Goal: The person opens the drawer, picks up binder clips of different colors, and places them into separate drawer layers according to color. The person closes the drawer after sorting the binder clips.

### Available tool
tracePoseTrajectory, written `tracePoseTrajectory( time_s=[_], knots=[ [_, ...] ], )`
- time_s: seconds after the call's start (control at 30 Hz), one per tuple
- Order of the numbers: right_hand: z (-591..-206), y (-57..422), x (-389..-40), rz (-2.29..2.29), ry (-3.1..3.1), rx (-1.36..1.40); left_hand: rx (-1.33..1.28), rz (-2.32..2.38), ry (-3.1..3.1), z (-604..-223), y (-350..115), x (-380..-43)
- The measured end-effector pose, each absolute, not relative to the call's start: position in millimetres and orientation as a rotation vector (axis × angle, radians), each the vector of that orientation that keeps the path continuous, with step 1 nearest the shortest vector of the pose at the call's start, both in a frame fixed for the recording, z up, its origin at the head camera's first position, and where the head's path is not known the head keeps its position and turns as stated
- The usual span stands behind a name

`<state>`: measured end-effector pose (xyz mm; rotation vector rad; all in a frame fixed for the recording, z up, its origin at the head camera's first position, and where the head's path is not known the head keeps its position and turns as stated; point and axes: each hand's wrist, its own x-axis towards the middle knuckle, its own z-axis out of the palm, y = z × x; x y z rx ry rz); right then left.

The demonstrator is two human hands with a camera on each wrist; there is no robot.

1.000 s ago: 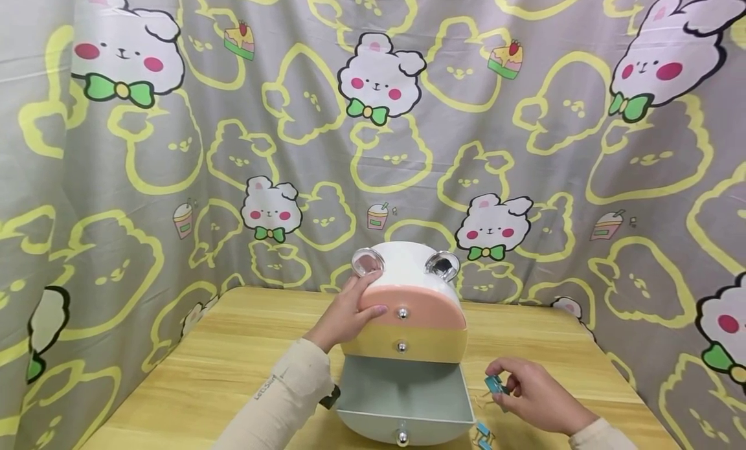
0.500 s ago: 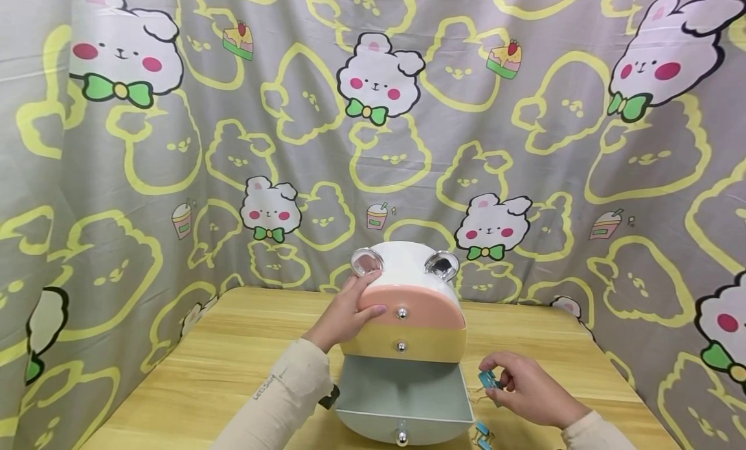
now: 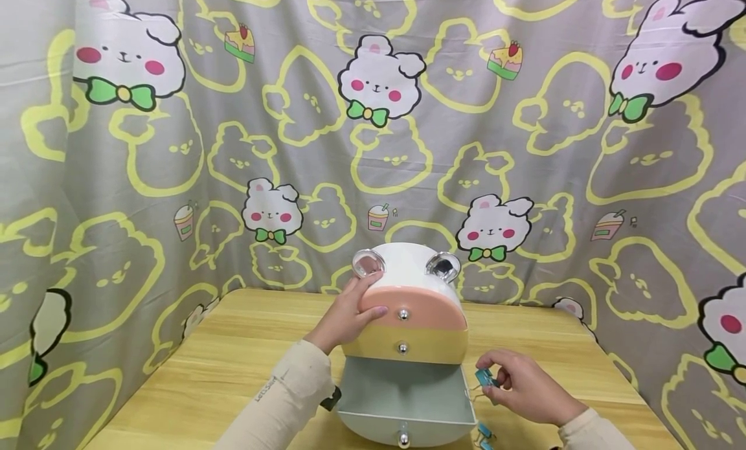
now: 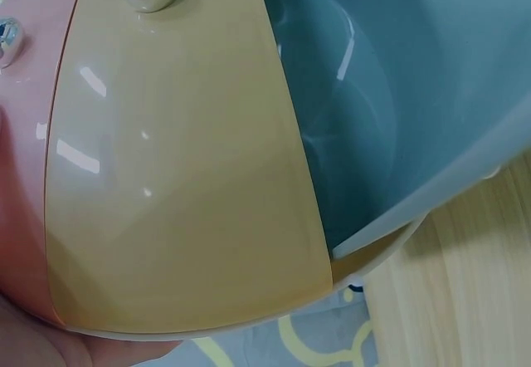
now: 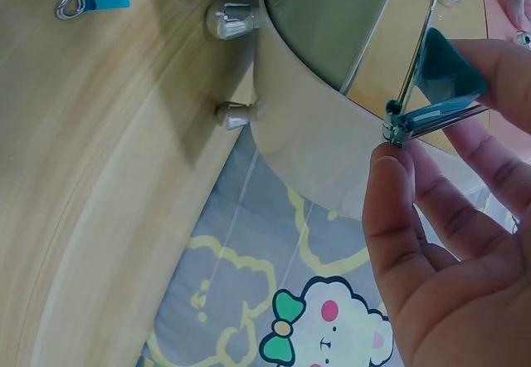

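Note:
A small drawer organizer (image 3: 410, 262) with a white body and silver round ears stands on the table. Its pink and yellow drawers are closed, while the grey-green bottom drawer (image 3: 405, 388) is pulled out with a bare floor. My left hand (image 3: 346, 314) grips the organizer's upper left edge, thumb across the pink front. Between thumb and fingers, my right hand (image 3: 527, 388) pinches a teal binder clip (image 5: 448, 76) just right of the open drawer. The clip's wire handles are spread apart in the right wrist view.
More teal binder clips (image 3: 484, 430) lie on the wooden table (image 3: 262, 327), beside the drawer's front right corner. Silver knobs stick out from the drawer fronts, the lowest knob (image 3: 403, 439) nearest me. A patterned curtain (image 3: 373, 171) hangs behind and at both sides.
My right hand has moved a little left toward the open drawer with the binder clip, which has tilted slightly. The left hand and the organizer stay in place.

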<state>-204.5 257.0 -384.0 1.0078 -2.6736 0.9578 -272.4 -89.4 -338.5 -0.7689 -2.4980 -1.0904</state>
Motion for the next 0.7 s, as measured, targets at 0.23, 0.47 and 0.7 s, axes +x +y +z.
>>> tracePoseTrajectory(
  time_s=[0.23,0.47,0.7],
  knots=[
    [-383.8,251.5,-204.8,0.95,-2.634,1.056,-0.802,-1.05,-2.473,-341.8,-91.1,-274.2],
    [-383.1,246.4,-206.6,0.966,-2.648,1.072,-0.759,-1.089,-2.51,-339.2,-90.4,-271.9],
    [-380.6,243.7,-207.0,1.038,-2.688,1.075,-0.751,-1.09,-2.511,-338.4,-89.9,-271.0]
  ],
)
